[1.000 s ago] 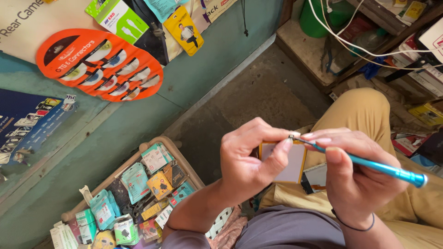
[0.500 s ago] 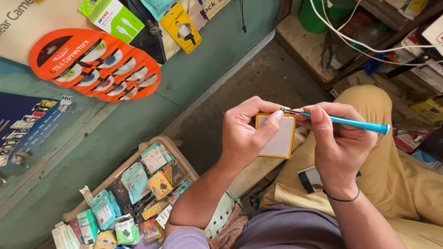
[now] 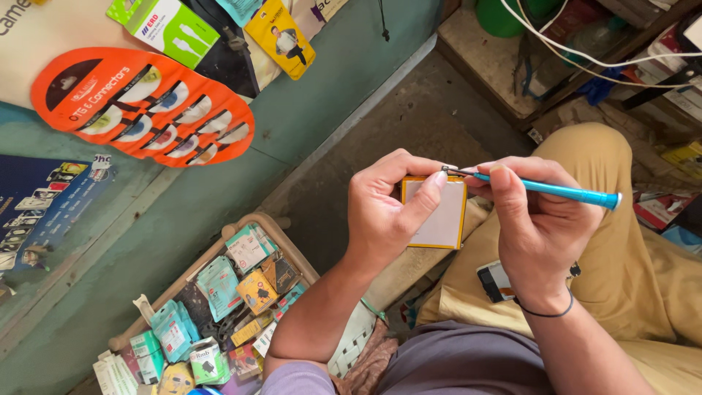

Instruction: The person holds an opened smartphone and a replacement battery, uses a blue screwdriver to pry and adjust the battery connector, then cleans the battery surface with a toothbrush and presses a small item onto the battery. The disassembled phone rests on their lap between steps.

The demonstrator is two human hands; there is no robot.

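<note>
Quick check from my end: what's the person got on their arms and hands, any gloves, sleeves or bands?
No gloves: both hands are bare. The left hand and forearm carry nothing, and a short mauve-grey sleeve shows at the upper arm. The right hand has a thin dark band round the wrist; its forearm is uncovered too. No rings or markings that I can see.

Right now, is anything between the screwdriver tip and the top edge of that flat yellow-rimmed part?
Nothing visible. The right hand holds the blue screwdriver, whose tip meets the top edge of the flat yellow-rimmed part. The left hand grips that part, forefinger just beside the tip, not across it.
</note>
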